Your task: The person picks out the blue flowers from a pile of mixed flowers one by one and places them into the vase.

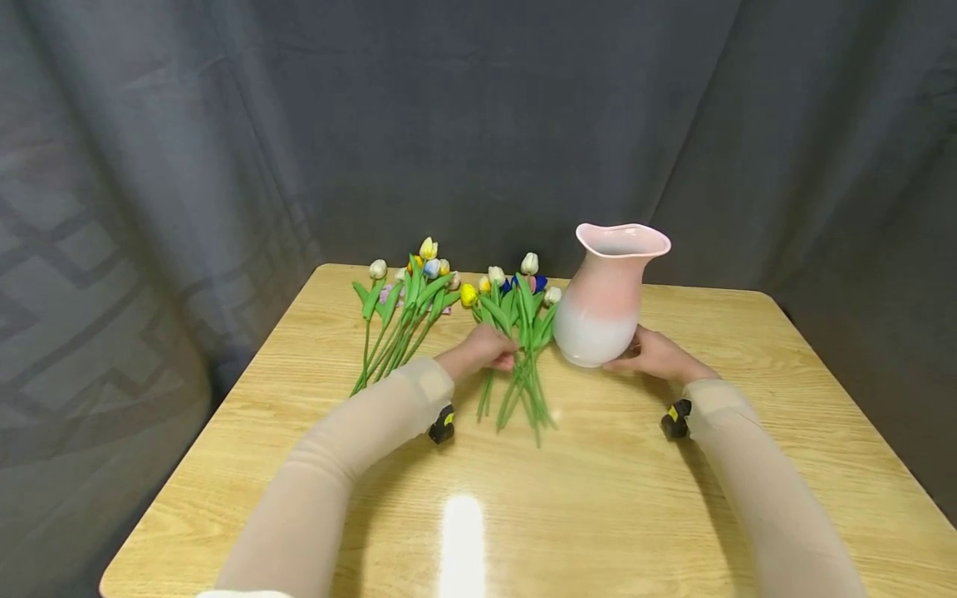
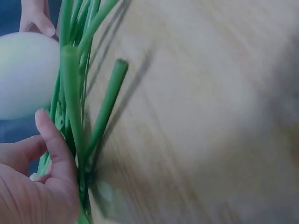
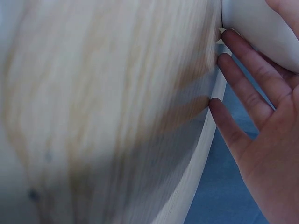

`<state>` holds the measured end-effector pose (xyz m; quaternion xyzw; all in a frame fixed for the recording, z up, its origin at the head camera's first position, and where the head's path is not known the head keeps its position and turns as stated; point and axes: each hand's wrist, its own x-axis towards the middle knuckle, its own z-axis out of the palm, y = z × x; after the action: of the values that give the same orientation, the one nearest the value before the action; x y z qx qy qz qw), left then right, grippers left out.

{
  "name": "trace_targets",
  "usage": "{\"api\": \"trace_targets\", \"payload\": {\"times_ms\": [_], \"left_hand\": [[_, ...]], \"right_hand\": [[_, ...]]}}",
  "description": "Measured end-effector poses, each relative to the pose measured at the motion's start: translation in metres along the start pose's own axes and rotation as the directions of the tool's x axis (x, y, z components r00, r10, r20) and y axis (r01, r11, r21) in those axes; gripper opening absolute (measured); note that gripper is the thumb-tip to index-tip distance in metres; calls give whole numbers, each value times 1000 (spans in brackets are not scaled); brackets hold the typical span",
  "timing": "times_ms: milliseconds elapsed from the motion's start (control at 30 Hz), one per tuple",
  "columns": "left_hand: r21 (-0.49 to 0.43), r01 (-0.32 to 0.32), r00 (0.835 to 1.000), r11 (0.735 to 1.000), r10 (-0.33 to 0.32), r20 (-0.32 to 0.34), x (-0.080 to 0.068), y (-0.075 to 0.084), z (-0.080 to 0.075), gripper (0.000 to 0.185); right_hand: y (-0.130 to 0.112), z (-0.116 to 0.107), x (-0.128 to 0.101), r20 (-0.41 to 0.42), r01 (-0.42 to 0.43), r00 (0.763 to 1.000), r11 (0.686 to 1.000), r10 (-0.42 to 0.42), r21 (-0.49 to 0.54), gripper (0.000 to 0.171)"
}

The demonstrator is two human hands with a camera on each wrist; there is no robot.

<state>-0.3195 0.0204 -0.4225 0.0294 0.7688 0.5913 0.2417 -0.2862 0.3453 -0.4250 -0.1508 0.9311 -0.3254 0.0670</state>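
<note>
A pink and white vase [image 1: 601,311] stands on the table with its wide wavy mouth upward. My right hand [image 1: 658,355] is at the vase's lower right side. In the right wrist view, several spread, nearly straight fingers [image 3: 243,88] reach the tabletop beside the vase's base, and the thumb lies over its side. My left hand [image 1: 488,347] has its fingers curled at the stems of a bunch of artificial tulips [image 1: 527,332], just left of the vase. Green stems [image 2: 77,107] pass behind those fingers in the left wrist view; some fingertips are hidden.
Another bunch of artificial tulips [image 1: 411,303], with white, yellow, blue and pink heads, lies to the left. Both bunches and the vase are on a light wooden table [image 1: 598,498]. A dark grey curtain [image 1: 478,124] hangs behind and along the sides.
</note>
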Motion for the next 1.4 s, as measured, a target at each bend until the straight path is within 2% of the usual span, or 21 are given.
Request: {"api": "trace_targets", "payload": {"times_ms": [67,200,267,333,400,500,600,700,733,767,833,900,1000,1100,1200,1300,1400], "left_hand": [[16,-31,999,999,32,-15,-3,1,0,19],[95,-144,988,985,148,-38,-13,11,-6,23],[140,-214,973,967,224,-57,-18,20,-11,22],[179,-286,948,941,305,-88,-22,29,-19,20],[234,-357,909,904,394,-138,-28,39,-28,17],[388,-419,828,821,521,-209,-36,51,-46,17],[548,-425,734,721,628,-257,-45,60,-66,20],[673,-383,650,633,702,-290,-52,65,-85,24],[701,-367,627,611,719,-299,-54,66,-92,26],[721,-347,611,600,728,-311,-55,66,-98,28],[756,-296,590,584,734,-337,-56,63,-112,32],[769,-256,587,587,726,-358,-57,58,-125,34],[773,-192,612,605,689,-388,-56,44,-145,39],[764,-126,669,633,623,-406,-55,27,-159,43],[773,-51,736,632,547,-399,-53,11,-170,46],[797,13,790,604,482,-378,-51,-3,-177,46],[814,50,837,578,420,-350,-49,-14,-182,46]], "right_hand": [[1,1,0,1,-4,1000,1000,4,3,75],[0,1,-1,2,-5,1000,1000,5,11,76],[-2,1,-2,0,0,1000,1000,0,9,75],[-3,0,-2,-3,3,1000,1000,-3,10,74],[-4,-1,-2,-6,9,1000,1000,-9,11,74],[-3,-1,-1,-6,8,1000,1000,-8,6,74],[-2,-1,-1,-3,4,1000,1000,-4,-1,74],[-1,-1,-2,-2,4,1000,1000,-4,0,74],[-1,-1,-2,-2,5,1000,1000,-5,4,74],[-2,-2,-2,-2,7,1000,1000,-7,4,74],[-3,-2,-2,0,10,1000,1000,-10,3,74],[-3,-2,-3,2,9,1000,1000,-9,2,74],[-3,-2,-3,4,7,1000,1000,-7,3,74],[-2,-2,-3,8,4,1000,1000,-4,13,74],[-2,-1,-2,10,5,1000,1000,-6,18,75],[-1,0,-1,9,10,1000,1000,-10,15,75],[0,0,1,7,15,1000,1000,-15,10,74]]}}
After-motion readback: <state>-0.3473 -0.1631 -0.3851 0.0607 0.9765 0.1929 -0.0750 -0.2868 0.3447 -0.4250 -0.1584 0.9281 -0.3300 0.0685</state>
